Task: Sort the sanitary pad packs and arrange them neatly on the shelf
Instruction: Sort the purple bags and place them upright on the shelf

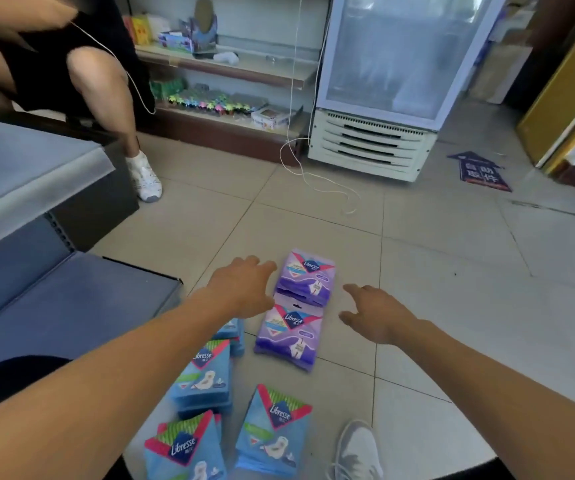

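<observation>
Head view: purple packs (pixel 305 280) grouped at 12 o'clock, blue packs (pixel 203 377) at 7, for sorting; left hand (pixel 241 287) and right hand (pixel 374 315) apart, empty, flanking purple.

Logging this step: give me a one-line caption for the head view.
Both open hands, left hand and right hand, flank purple Libresse pad packs on the tiled floor.
</observation>
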A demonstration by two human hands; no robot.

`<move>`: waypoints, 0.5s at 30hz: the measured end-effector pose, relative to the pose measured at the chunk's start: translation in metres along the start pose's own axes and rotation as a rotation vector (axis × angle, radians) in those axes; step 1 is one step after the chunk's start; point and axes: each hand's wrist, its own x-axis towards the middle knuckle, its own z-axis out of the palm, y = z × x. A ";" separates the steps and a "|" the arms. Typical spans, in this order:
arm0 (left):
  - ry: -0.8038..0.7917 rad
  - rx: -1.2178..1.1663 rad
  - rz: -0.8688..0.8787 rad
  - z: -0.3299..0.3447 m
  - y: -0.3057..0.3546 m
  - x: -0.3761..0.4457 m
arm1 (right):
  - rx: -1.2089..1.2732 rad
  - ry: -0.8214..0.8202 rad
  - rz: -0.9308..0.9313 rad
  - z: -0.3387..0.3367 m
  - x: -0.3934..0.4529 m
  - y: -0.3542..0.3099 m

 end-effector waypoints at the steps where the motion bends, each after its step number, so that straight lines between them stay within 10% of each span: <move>1: -0.013 -0.008 0.006 0.005 0.002 0.012 | 0.024 -0.015 0.015 0.003 0.010 0.004; 15: -0.207 0.009 -0.045 0.122 -0.014 0.178 | 0.021 -0.089 0.115 0.072 0.193 0.040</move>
